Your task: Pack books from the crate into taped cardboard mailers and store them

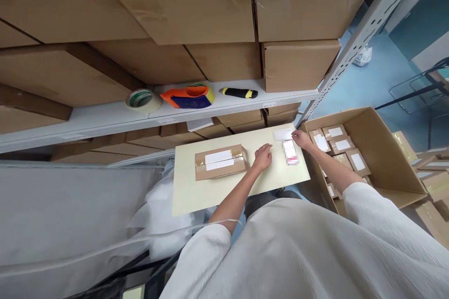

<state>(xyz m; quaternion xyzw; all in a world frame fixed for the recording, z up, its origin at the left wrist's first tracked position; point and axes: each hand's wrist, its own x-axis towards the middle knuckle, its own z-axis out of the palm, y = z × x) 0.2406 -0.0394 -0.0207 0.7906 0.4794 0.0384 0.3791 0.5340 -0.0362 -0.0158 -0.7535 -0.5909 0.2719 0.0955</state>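
Observation:
A cream board [189,198] forms the work surface before me. On its left part lies a taped cardboard box [220,162] with a white label on top. My left hand [263,157] rests just right of the box, fingers loosely bent and slightly apart, nothing visible in them. At the board's far right corner my right hand [301,140] pinches the right edge of a blank white label [282,134]. Below that label lies a printed slip [290,152] with red marks, partly blurred out.
Beyond the board, a shelf edge holds a tape roll [139,100], an orange and blue tape dispenser [189,97] and a black and yellow utility knife [240,93]. Large cartons [189,4] are stacked above. A big open carton [386,149] with several labelled boxes stands right.

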